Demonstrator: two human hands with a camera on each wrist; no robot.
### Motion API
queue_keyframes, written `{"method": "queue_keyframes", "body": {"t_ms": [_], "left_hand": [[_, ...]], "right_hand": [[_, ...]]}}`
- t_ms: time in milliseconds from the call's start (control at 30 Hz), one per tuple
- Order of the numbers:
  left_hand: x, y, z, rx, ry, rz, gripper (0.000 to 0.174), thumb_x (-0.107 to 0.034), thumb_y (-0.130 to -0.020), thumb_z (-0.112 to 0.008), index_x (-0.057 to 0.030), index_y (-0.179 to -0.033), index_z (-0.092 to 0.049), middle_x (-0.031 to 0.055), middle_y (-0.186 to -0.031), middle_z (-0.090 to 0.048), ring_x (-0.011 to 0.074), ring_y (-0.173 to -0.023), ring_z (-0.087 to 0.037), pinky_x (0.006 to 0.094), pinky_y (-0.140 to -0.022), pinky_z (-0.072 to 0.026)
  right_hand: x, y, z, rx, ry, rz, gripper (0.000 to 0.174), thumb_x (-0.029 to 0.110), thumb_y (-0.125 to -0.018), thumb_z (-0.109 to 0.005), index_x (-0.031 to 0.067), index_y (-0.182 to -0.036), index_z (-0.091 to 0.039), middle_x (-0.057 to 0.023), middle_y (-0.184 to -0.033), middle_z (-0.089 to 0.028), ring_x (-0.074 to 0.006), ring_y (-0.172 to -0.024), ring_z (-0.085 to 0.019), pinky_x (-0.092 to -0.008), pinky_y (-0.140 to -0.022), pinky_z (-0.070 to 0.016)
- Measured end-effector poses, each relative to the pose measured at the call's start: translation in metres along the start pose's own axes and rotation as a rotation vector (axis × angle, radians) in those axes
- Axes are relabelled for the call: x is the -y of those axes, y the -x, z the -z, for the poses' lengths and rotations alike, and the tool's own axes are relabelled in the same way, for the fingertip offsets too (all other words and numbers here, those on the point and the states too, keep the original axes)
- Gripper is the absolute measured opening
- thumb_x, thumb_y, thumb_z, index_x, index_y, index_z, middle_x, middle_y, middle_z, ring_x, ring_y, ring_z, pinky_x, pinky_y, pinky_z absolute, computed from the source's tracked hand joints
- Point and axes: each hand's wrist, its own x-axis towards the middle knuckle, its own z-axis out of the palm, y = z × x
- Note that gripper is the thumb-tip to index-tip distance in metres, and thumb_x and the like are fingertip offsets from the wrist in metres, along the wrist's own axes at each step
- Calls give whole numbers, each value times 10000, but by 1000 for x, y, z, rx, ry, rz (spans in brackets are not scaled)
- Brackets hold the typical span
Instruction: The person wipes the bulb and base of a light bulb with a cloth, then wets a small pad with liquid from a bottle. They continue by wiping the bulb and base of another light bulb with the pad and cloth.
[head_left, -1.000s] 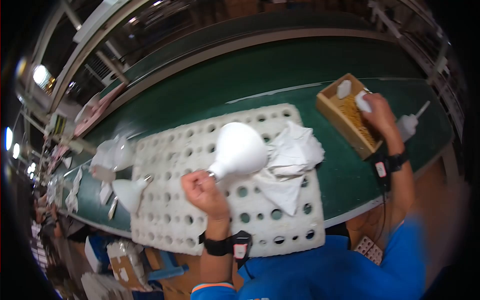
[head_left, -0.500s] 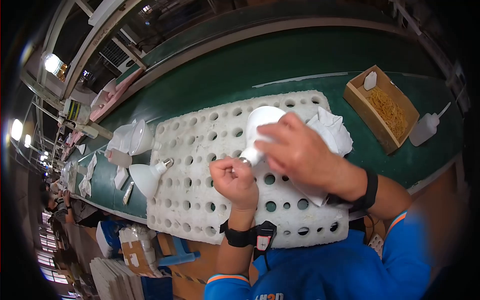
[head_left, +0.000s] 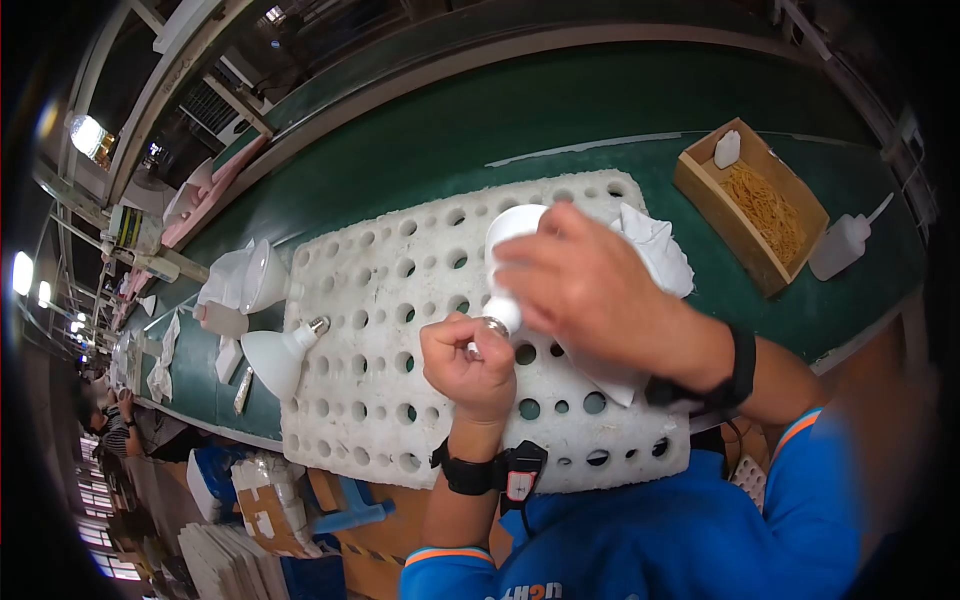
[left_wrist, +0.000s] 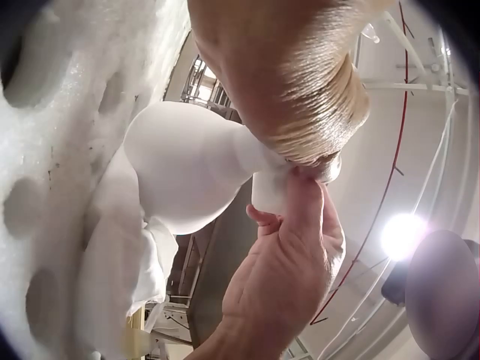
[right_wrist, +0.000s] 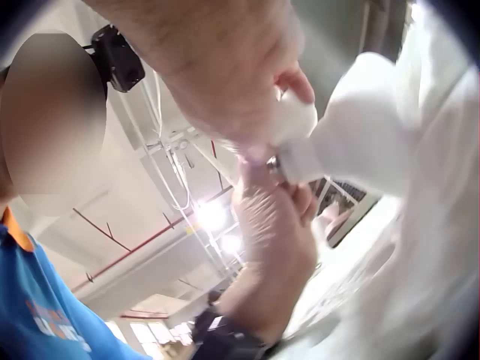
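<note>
A white reflector bulb (left_wrist: 176, 161) is held over a white foam board with holes (head_left: 335, 395). My left hand (head_left: 470, 365) grips its metal screw base, with the wide end pointing away from me. My right hand (head_left: 595, 285) reaches across the bulb and covers much of it in the head view. Between its thumb and fingers it pinches a small white block-like piece (left_wrist: 268, 191), close against the bulb's neck. In the right wrist view the same white piece (right_wrist: 295, 118) shows partly behind the hand.
A white cloth (head_left: 655, 245) lies on the board's right side. Farther right stand a wooden box (head_left: 715, 220) of yellow rubber bands (head_left: 765, 215) and a squeeze bottle (head_left: 842, 245). Another bulb (head_left: 275, 362) lies at the board's left edge, near a bulb in wrapping (head_left: 263, 278).
My right hand has come from the wooden box to the bulb, bringing a small white piece. My left hand has kept its hold on the base. The head view has shifted slightly.
</note>
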Motion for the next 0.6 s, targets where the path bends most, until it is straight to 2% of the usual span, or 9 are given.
{"method": "queue_keyframes", "body": {"t_ms": [33, 100, 200, 300, 400, 500, 600], "left_hand": [[0, -1, 0, 8, -21, -18, 135, -123, -860, -499, -31, -842, -402, 8, -684, -411, 67, -615, -329, 215, -553, -295], [1, -4, -2, 13, -60, -62, 136, -144, -866, -480, -29, -843, -412, 13, -686, -414, 72, -616, -339, 222, -559, -307], [3, -3, 1, -76, -188, -45, 164, -185, -880, -434, -27, -840, -424, 20, -703, -415, 79, -627, -346, 236, -570, -320], [-5, -6, 1, -91, -238, 67, 207, -219, -907, -409, -26, -834, -431, 24, -726, -415, 80, -650, -351, 234, -599, -325], [1, -5, 0, -143, -213, 65, 98, -87, -848, -467, 8, -868, -453, 85, -697, -507, 131, -583, -452, 279, -528, -389], [7, 1, -1, -112, -63, -79, 96, -75, -849, -475, 3, -882, -430, 91, -704, -486, 154, -589, -449, 292, -532, -380], [10, -6, -1, -92, -234, -338, 110, -61, -835, -482, 2, -897, -416, 90, -685, -460, 181, -586, -440, 296, -531, -369]], "right_hand": [[-16, -4, 2, -48, 48, -45, 134, 101, -632, -650, 61, -759, -663, -52, -897, -610, -243, -810, -509, -323, -676, -474], [-44, -1, 7, -76, 94, -212, 146, 99, -658, -643, 62, -794, -683, -45, -919, -618, -237, -823, -508, -326, -699, -471], [-39, 13, 14, -68, -107, -330, 204, 99, -681, -638, 66, -875, -695, -56, -954, -623, -239, -836, -503, -331, -728, -467], [-21, 21, 27, -73, 22, -302, 252, 117, -697, -647, 70, -941, -693, -78, -1002, -618, -249, -859, -500, -332, -756, -463], [-10, 24, 36, -63, 49, -302, 263, 119, -716, -644, 70, -971, -681, -91, -1024, -608, -258, -887, -499, -340, -773, -462], [-12, 24, 41, -27, -18, -360, 281, 118, -727, -642, 72, -1003, -667, -95, -1053, -597, -265, -901, -493, -345, -777, -461], [-13, 24, 33, -79, 22, -281, 305, 105, -735, -635, 65, -1037, -646, -111, -1068, -586, -284, -892, -483, -351, -777, -460]]}}
